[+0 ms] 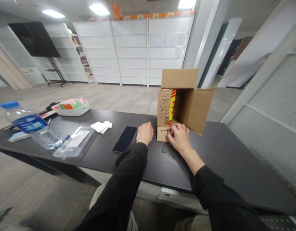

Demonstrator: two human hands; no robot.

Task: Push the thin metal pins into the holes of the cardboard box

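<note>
An open cardboard box (180, 106) stands on the dark tabletop, its left panel dotted with several small grey metal heads and crossed by yellow-and-red tape. Along its lower flap (163, 134) runs a row of small dark holes or heads. Several thin nails (164, 147) lie below that flap. At the flap's right part, my right hand (180, 136) is closed in a pinch; what its fingertips hold is too small to make out. My left hand (145, 133) rests on the table with curled fingers, between the box and a dark phone (125, 139). Nothing shows in it.
Left of the phone lie folded white tissue (101, 126) and a clear plastic case (75, 142). A tilted-looking water bottle (32, 125) stands beyond the case. A white tray (72, 111) with coloured packets sits at the back left. A perforated panel (277, 106) borders the right side.
</note>
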